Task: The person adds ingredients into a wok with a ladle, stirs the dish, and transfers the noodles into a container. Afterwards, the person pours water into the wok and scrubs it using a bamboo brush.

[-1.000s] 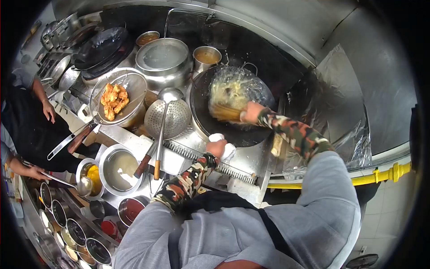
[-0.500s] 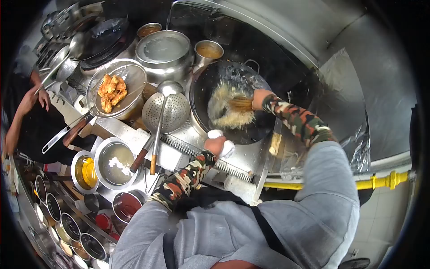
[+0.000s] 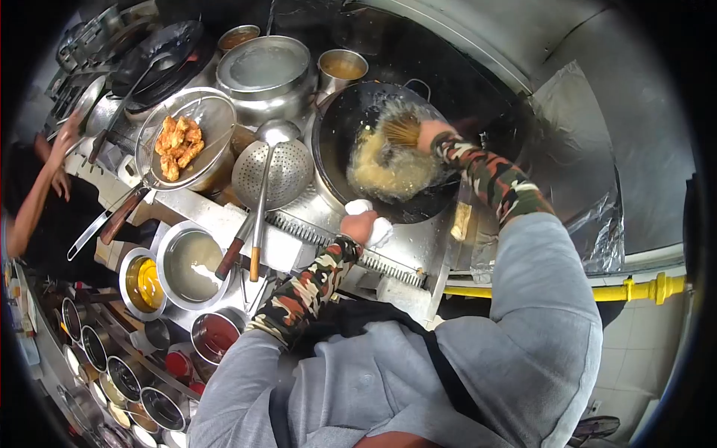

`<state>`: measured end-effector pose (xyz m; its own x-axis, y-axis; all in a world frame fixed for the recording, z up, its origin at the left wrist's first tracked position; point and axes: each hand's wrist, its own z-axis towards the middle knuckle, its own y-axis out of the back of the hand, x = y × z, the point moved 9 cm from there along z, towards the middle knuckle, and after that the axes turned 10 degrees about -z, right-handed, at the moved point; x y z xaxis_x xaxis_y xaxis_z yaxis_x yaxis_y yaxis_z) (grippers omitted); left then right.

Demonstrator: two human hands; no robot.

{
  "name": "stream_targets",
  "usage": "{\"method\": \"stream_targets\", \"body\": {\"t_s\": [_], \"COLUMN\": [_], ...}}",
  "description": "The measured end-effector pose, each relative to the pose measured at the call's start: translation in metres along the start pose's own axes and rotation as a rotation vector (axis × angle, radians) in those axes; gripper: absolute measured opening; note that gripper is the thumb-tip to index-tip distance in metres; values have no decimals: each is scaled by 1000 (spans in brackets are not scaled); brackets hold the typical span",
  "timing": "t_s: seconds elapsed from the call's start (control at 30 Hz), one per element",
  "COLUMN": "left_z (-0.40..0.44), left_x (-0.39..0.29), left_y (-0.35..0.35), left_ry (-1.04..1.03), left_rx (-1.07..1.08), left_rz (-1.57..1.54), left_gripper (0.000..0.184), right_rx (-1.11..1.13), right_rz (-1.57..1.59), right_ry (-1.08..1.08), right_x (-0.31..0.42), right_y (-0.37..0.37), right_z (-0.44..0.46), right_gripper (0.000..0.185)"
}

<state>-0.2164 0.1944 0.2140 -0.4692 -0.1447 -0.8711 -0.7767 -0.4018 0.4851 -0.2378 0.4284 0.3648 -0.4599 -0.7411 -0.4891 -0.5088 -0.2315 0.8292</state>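
Observation:
My right hand (image 3: 431,134) is closed round a bamboo wok brush (image 3: 402,130), its bristles down in the wok. Inside the dark wok (image 3: 336,168), cloudy foaming water (image 3: 388,173) swirls against the near side. At the wok's near rim, my left hand (image 3: 360,226) is wrapped round a folded white cloth (image 3: 381,233). A ladle (image 3: 277,133) rests over a perforated strainer (image 3: 254,175) left of the wok, their handles pointing toward me.
Fried pieces (image 3: 178,145) lie in a mesh strainer (image 3: 224,119) on the left. Nearby stand a lidded pot (image 3: 261,63), a steel bowl of cloudy liquid (image 3: 193,261) and a bowl of yellow liquid (image 3: 149,287). At far left, another person's arm (image 3: 45,172) reaches out.
My right hand and the brush have moved up toward the wok's far side, and the water has swirled round. My left hand stays at the rim. The other person's hand has risen.

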Motion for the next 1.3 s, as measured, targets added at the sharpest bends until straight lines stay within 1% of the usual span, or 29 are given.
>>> {"method": "stream_targets", "body": {"t_s": [0.07,0.1,0.13,0.2,0.23,0.3,0.33,0.37,0.4,0.47,0.5,0.53,0.6,0.67,0.73,0.77,0.8,0.83,0.87,0.9,0.93,0.97,1.0,1.03,1.1,1.2,1.23,1.27,1.3], "left_z": [0,-2,-5,-5,-3,-3,-6,-8,-5,-2,0,-2,-6,-1,-2,-5,-8,-12,-16,-17,-12,-6,-5,-5,-7,-1,-4,-3,-3], "left_x": [13,18,17,15,16,4,6,14,17,22,25,20,10,3,-3,12,23,33,42,28,26,22,18,12,4,-8,0,12,24], "left_y": [-4,-5,-7,-7,-6,2,-2,-5,-7,-10,-10,-8,-4,-3,-2,-1,-8,-16,-23,-11,-10,-9,-8,-6,-4,3,3,-5,-13], "left_ry": [140,187,206,235,243,100,108,191,230,277,285,283,276,-8,25,320,421,524,627,593,491,322,257,216,235,125,326,330,332], "left_rx": [10,17,46,77,86,37,41,38,39,71,102,131,187,68,71,28,18,-8,-47,10,39,66,86,101,158,106,126,100,75], "left_rz": [-204,-266,-243,-204,-186,-69,-75,-228,-305,-366,-349,-304,-213,-27,-61,-415,-552,-691,-822,-719,-609,-459,-375,-321,-262,-112,-279,-351,-424], "left_gripper": [17,17,17,17,18,18,18,18,18,22,25,27,29,28,29,31,34,37,41,41,38,35,33,32,31,20,20,21,21], "right_rx": [30,24,135,178,96,101,11,-52,-19,-51,155,194,279,233,174,132,77,86,-37,-170,-315,-471,-613,-396,-200,-97,-57,62,114], "right_rz": [13,66,-3,-281,-426,-295,-93,43,-55,118,163,8,-192,-257,-234,-249,-409,-405,-562,-717,-865,-1000,-1114,-984,-830,-94,158,147,18], "right_ry": [-25,19,162,207,179,49,40,84,-12,54,172,350,429,349,268,275,272,263,-27,-322,-613,-903,-1204,-808,-416,-142,-54,51,107], "right_x": [3,-3,-10,-27,-34,-36,-21,-9,-8,-17,-16,-14,-30,-26,-20,-16,-9,-5,-19,-29,-32,-31,-25,-30,-24,-18,-14,-17,-16], "right_y": [-32,-21,-37,-16,-18,-37,-23,-11,-52,-52,-31,-12,-11,-15,-21,-18,-16,-28,-31,-30,-23,-15,-9,-37,-70,-44,-39,-48,-26], "right_z": [-4,-30,-33,-48,-33,22,20,13,34,4,-29,-49,-44,-8,14,23,32,25,18,7,-5,-19,-38,-4,27,26,23,15,-13], "right_gripper": [35,33,32,34,31,23,22,23,24,26,30,33,34,27,21,20,21,21,20,19,18,17,17,18,20,24,26,29,29]}}
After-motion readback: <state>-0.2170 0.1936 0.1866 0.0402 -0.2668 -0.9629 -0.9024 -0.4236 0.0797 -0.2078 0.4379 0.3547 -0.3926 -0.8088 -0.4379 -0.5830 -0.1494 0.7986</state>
